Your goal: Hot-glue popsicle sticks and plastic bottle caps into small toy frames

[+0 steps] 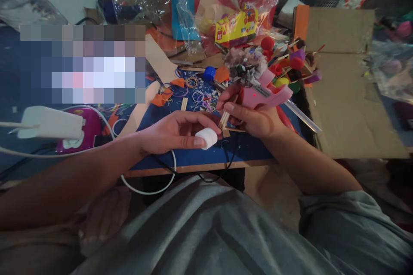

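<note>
Containers: clear plastic bag (183, 4) at far edge of surface (254, 150), w/ yellow pack (237, 26) marked "24" showing at its film; second clear bag (392, 68) at R, contents pinkish, too blurred to ID.

White cylinder (208, 137): held above surface, close to near edge; long axis approx. L–R, slightly tilted. Wooden stick bundle (225, 119): long axis diag., lower end twd. near edge.

L hand (172, 131): pinching white cylinder btwn. thumb & fingers; forearm enters from L. R hand (254, 118): fingers curled, thumb pressed on stick bundle; forearm enters from lower R. Pink glue gun (258, 96) just beyond R hand; contact: cannot tell.
</note>
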Tool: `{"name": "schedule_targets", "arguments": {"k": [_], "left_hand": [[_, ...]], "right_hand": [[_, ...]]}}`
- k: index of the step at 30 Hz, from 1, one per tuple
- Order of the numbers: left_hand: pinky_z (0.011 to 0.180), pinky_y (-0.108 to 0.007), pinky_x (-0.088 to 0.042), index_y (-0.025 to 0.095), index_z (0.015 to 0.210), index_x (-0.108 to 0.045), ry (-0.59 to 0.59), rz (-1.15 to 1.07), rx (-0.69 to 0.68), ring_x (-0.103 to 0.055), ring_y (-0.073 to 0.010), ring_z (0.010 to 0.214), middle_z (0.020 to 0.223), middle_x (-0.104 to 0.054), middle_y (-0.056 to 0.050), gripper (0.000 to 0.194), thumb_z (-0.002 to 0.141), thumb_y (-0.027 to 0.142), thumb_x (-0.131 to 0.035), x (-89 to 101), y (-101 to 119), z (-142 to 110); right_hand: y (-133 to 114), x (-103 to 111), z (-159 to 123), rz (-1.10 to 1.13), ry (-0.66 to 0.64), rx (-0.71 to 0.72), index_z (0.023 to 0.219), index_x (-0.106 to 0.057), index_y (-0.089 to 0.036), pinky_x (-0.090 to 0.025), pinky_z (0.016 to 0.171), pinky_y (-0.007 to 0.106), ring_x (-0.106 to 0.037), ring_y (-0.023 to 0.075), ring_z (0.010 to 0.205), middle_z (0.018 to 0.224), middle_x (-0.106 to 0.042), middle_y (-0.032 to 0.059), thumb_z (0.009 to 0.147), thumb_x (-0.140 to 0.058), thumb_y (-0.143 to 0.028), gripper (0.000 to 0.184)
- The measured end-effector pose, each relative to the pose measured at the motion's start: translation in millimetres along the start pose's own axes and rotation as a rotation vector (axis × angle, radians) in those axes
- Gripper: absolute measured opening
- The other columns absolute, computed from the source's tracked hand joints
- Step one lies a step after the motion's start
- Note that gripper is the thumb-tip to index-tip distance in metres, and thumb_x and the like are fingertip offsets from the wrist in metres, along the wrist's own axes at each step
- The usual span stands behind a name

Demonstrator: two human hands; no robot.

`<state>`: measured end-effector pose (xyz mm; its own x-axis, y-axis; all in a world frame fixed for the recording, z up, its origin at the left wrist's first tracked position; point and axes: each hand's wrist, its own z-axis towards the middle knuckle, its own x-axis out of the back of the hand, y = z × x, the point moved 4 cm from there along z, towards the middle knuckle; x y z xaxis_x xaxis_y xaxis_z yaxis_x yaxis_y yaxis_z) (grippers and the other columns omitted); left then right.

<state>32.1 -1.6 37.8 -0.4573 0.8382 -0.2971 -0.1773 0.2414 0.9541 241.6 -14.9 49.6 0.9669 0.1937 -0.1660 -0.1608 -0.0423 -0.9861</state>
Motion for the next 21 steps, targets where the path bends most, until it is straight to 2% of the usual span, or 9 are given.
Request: {"name": "schedule_targets", "arguments": {"k": [2,7,12,17,21], "left_hand": [[0.094,-0.030,-0.071,0.022,0.120,-0.095,-0.004,-0.018,-0.014,-0.086,-0.0241,0.107,0.127,-0.089,-0.016,0.033,0.092,0.036,-0.105,0.5,-0.6,-0.6],[0.098,-0.026,-0.070,0.024,0.126,-0.095,-0.030,-0.063,-0.024,-0.087,-0.0207,0.109,0.126,-0.090,-0.014,0.033,0.094,0.028,-0.103,0.8,-2.7,-1.3],[0.100,-0.030,-0.072,0.022,0.125,-0.094,-0.031,-0.077,0.006,-0.090,-0.0248,0.112,0.126,-0.092,-0.016,0.034,0.094,0.030,-0.105,-1.1,-2.5,-2.3],[0.102,-0.034,-0.073,0.019,0.120,-0.093,0.022,-0.058,0.069,-0.091,-0.0274,0.114,0.122,-0.093,-0.017,0.036,0.095,0.040,-0.105,-2.5,-1.4,-3.4],[0.103,-0.030,-0.073,0.021,0.123,-0.094,0.027,-0.092,0.034,-0.092,-0.0260,0.116,0.122,-0.094,-0.014,0.033,0.095,0.035,-0.105,-2.4,-0.9,-3.3]], "right_hand": [[1.5,1.3,-0.6,-0.013,-0.014,0.021,0.101,-0.077,-0.028,-0.051,0.054,0.029,-0.063,0.0141,0.065,0.091,-0.081,0.0007,0.087,-0.104,-0.065,0.048],[2.5,-0.1,-1.8,-0.032,-0.066,0.015,0.103,-0.079,-0.029,-0.057,0.060,0.031,-0.072,0.0190,0.075,0.092,-0.080,0.0018,0.087,-0.103,-0.070,0.050],[4.1,1.0,-0.7,-0.085,-0.123,0.033,0.107,-0.081,-0.028,-0.064,0.070,0.033,-0.074,0.0196,0.082,0.103,-0.082,0.0040,0.095,-0.096,-0.070,0.047],[13.0,8.3,4.5,-0.121,-0.168,0.114,0.105,-0.080,-0.026,-0.057,0.065,0.028,-0.068,0.0156,0.081,0.113,-0.080,0.0039,0.093,-0.100,-0.066,0.047],[18.6,10.6,8.1,-0.119,-0.137,0.107,0.112,-0.079,-0.027,-0.049,0.056,0.028,-0.063,0.0132,0.075,0.127,-0.079,0.0056,0.091,-0.097,-0.074,0.054]]}}
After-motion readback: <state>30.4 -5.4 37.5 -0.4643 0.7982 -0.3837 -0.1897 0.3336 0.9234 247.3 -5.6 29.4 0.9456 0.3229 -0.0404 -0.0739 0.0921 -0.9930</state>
